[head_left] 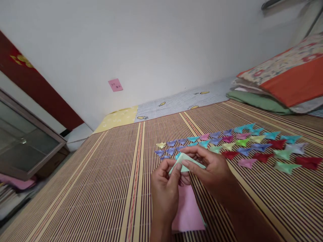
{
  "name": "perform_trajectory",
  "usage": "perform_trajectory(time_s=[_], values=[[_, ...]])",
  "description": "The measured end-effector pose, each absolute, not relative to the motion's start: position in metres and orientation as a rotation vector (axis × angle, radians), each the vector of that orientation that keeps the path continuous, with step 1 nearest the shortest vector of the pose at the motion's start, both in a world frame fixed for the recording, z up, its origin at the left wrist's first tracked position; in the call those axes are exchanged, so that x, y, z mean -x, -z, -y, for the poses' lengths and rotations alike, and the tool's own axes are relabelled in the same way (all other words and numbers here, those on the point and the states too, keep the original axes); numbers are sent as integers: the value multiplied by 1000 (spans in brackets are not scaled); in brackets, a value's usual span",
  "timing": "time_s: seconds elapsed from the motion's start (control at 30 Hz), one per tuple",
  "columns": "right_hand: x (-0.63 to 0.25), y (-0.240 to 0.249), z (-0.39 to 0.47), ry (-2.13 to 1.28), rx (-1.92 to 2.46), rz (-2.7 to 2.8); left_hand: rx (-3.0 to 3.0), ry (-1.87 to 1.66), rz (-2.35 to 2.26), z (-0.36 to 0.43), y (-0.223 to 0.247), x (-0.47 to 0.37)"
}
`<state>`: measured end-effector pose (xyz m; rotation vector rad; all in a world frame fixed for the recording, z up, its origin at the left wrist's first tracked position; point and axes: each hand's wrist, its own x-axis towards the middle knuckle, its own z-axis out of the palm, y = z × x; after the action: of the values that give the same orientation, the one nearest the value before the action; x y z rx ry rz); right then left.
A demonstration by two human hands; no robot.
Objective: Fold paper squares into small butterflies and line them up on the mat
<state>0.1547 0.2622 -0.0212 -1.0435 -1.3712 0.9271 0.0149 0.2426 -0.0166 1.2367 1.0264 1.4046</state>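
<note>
Between both hands is a pale green sheet of paper (188,158), folded into a triangle with its peak up. My left hand (166,188) pinches its left side, thumb on the near face. My right hand (210,168) grips the right side, its thumb also pressed on the front and its fingers behind. Below the hands lies a stack of pink paper (189,211), partly covered by my left wrist. Just beyond the hands, several small folded paper boats (242,143) stand in rows, in blue, teal, red, pink, green and yellow. My hands hide some of them.
A striped bamboo mat (113,188) spreads under everything. Folded bedding and a pillow (297,70) are piled at the back right. A patterned cloth (174,101) runs along the wall, which bears a pink note (115,85). A glass-fronted cabinet (27,134) stands at the left.
</note>
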Motion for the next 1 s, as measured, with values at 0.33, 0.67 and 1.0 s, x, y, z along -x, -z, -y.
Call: perform_trajectory(time_s=[0.33,0.67,1.0], values=[[-156,23,-263,-865,955,1322,-1256,-1470,-1039,-243,21,-13],[-156,17,-260,-720,917,1420,-1339,-1486,-1047,-241,23,-14],[-155,19,-263,-913,877,1363,-1321,-1437,-996,-241,16,-13]])
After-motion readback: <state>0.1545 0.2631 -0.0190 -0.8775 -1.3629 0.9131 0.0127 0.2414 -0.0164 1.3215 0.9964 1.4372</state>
